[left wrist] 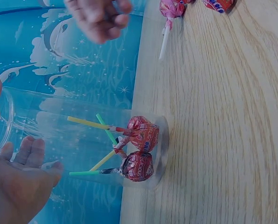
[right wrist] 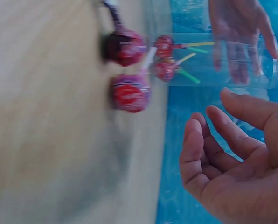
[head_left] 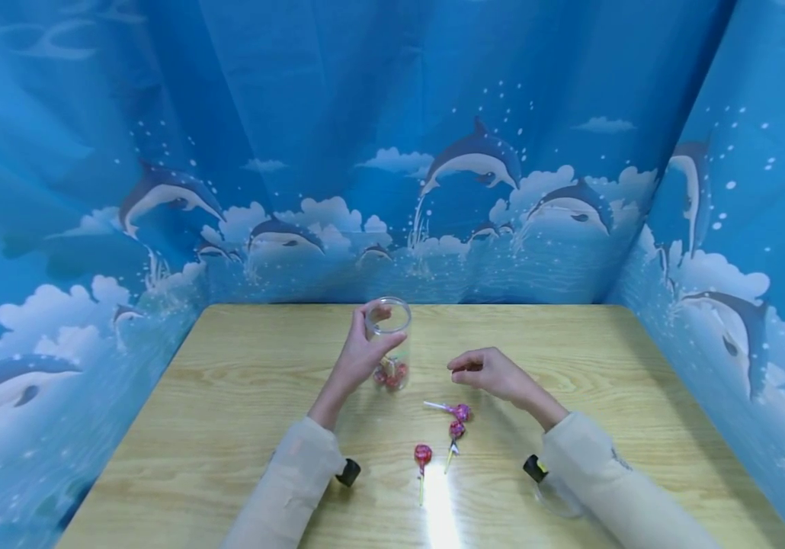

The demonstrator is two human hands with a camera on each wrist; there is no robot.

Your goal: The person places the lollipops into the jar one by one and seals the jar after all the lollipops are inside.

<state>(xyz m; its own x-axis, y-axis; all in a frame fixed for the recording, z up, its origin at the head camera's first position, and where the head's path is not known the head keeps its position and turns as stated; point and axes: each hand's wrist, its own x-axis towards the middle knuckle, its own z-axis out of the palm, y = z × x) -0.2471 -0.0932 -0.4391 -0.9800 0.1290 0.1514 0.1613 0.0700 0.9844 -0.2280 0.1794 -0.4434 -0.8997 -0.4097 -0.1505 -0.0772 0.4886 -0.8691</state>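
Observation:
A clear plastic jar (head_left: 389, 347) stands upright on the wooden table (head_left: 241, 396), and my left hand (head_left: 373, 335) grips it near the rim. Several red-wrapped lollipops (left wrist: 139, 151) lie in its bottom, sticks pointing toward the mouth. My right hand (head_left: 462, 370) hovers just right of the jar with loosely curled fingers and holds nothing. Below it three lollipops lie on the table: two together (head_left: 459, 412) (head_left: 456, 429) and one nearer me (head_left: 423, 455). In the right wrist view the empty right hand (right wrist: 223, 154) is beside the jar (right wrist: 223, 58) and two lollipops (right wrist: 129, 91).
A blue dolphin-print curtain (head_left: 392, 152) walls the table at the back and on both sides. A clear round object (head_left: 559, 497) lies partly under my right sleeve. A bright glare (head_left: 439, 507) marks the front edge.

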